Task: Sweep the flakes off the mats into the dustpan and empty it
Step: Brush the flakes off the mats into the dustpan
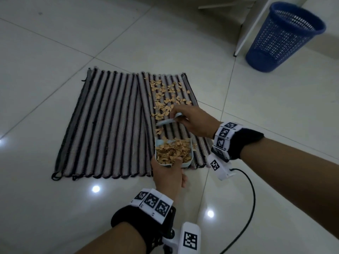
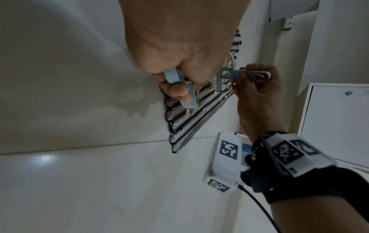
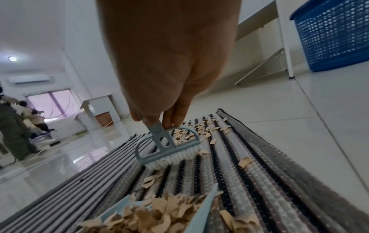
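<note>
Two striped mats lie side by side on the tiled floor, the left mat [image 1: 102, 125] bare and the right mat [image 1: 185, 96] strewn with tan flakes [image 1: 168, 99]. My left hand [image 1: 168, 173] grips the handle of a pale blue dustpan [image 1: 186, 163] heaped with flakes, its mouth set on the right mat's near end. My right hand [image 1: 194, 120] holds a small blue brush [image 3: 167, 148] by its handle, white bristles down on the mat just beyond the pan. In the left wrist view the dustpan handle [image 2: 173, 77] sits inside my curled fingers.
A blue mesh waste basket [image 1: 282, 37] stands at the far right beside a white furniture leg [image 1: 251, 32]. A black cable [image 1: 245, 208] trails over the floor from my right wrist. People stand far off on the left in the right wrist view.
</note>
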